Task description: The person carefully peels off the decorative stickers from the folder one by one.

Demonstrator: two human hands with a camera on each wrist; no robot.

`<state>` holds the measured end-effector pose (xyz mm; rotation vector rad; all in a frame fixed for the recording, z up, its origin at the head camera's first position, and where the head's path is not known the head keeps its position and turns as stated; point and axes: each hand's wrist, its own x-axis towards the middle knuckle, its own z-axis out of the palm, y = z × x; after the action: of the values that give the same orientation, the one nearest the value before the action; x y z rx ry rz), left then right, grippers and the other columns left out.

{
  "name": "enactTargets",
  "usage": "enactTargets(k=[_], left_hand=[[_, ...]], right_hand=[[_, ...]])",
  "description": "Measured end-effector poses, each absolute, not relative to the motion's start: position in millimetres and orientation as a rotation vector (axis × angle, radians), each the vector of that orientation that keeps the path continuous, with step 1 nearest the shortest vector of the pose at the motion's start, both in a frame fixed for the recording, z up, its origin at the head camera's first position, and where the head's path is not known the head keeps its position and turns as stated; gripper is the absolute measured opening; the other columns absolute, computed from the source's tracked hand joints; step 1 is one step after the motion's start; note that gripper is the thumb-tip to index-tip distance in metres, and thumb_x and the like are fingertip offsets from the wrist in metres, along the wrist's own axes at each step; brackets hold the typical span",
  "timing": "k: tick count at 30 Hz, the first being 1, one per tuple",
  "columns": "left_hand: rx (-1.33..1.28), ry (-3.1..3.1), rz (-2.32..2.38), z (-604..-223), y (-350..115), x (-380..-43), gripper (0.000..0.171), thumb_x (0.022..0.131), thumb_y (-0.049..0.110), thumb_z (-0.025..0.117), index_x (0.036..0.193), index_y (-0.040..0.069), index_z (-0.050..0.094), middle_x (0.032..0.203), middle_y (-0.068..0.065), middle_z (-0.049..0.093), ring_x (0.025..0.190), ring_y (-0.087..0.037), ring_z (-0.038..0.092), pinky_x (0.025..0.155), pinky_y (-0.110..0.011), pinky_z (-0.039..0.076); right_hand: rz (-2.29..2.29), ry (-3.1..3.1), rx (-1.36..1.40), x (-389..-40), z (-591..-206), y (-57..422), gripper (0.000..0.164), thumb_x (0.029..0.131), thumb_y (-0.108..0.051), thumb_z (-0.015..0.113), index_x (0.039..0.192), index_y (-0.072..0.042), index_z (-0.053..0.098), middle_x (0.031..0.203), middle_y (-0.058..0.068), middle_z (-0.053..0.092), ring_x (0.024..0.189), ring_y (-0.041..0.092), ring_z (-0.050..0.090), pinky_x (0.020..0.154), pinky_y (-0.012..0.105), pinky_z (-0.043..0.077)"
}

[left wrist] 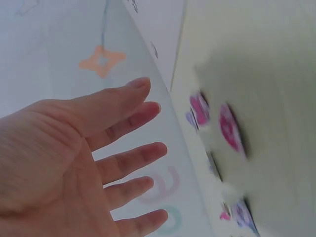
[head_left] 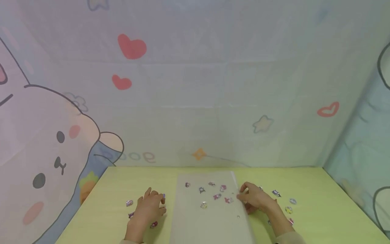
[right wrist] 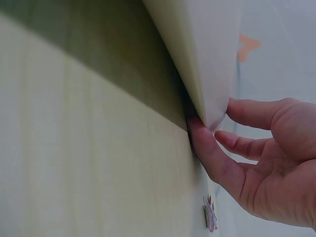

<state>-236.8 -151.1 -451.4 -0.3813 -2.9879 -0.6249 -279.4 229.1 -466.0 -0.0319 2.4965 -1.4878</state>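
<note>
A white sheet (head_left: 210,225) lies in the middle of the table with several small cartoon stickers (head_left: 203,205) on its upper part. At its right edge my right hand (head_left: 257,198) pinches the sheet. The right wrist view shows that edge (right wrist: 212,64) lifted off the tabletop, the thumb beneath it and a finger against the other side. My left hand (head_left: 149,206) hovers left of the sheet, fingers spread and holding nothing. Below it in the left wrist view lie pink and purple stickers (left wrist: 230,129), standing slightly proud of the table.
The yellow table (head_left: 323,210) ends at a hanging printed cloth (head_left: 195,84) at the back and sides. More loose stickers (head_left: 288,210) lie right of the right hand. A few small clear dots (head_left: 238,216) sit near the sheet's right edge.
</note>
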Motion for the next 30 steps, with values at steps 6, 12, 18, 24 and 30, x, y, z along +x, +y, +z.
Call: enactTargets(k=[6,12,18,24,30], left_hand=[[-0.492,-2.978,-0.715,-450,-120,-242,0.017,0.081,0.016,0.078,0.094,0.010,0.067,0.115,-0.015,0.059,0.134,-0.053,0.030,0.099,-0.072,0.027],[-0.554,-2.990,-0.747,-455,-94,-250,0.017,0.080,0.016,0.077,0.094,0.010,0.068,0.116,-0.016,0.060,0.134,-0.053,0.031,0.100,-0.073,0.026],[-0.579,-2.996,-0.773,-456,-73,-257,0.023,0.081,0.017,0.077,0.101,0.009,0.071,0.118,-0.015,0.060,0.134,-0.049,0.033,0.102,-0.067,0.028],[-0.597,-3.035,-0.770,-455,-55,-262,0.025,0.085,0.019,0.074,0.108,0.010,0.071,0.121,-0.014,0.061,0.131,-0.045,0.038,0.100,-0.065,0.033],[-0.629,-3.046,-0.587,-454,-39,-265,0.023,0.087,0.019,0.072,0.107,0.009,0.071,0.117,-0.015,0.063,0.123,-0.042,0.048,0.094,-0.064,0.040]], right_hand=[[-1.492,2.502,-0.008,-279,-465,233,0.026,0.094,-0.008,0.063,0.113,0.002,0.048,0.096,0.017,0.057,0.060,0.028,0.061,0.054,0.039,0.055],[-1.475,2.516,-0.022,-278,-466,234,0.028,0.093,-0.010,0.064,0.112,0.001,0.047,0.094,0.016,0.057,0.059,0.027,0.059,0.052,0.036,0.054],[-1.486,2.516,-0.026,-278,-466,233,0.027,0.093,-0.010,0.065,0.112,0.002,0.048,0.094,0.016,0.058,0.059,0.027,0.059,0.051,0.036,0.054],[-1.487,2.513,-0.030,-278,-466,232,0.027,0.093,-0.009,0.065,0.111,0.002,0.048,0.090,0.015,0.058,0.059,0.026,0.060,0.051,0.037,0.054],[-1.494,2.504,-0.026,-278,-465,232,0.027,0.093,-0.009,0.065,0.111,0.002,0.048,0.093,0.016,0.057,0.058,0.027,0.060,0.052,0.038,0.055]])
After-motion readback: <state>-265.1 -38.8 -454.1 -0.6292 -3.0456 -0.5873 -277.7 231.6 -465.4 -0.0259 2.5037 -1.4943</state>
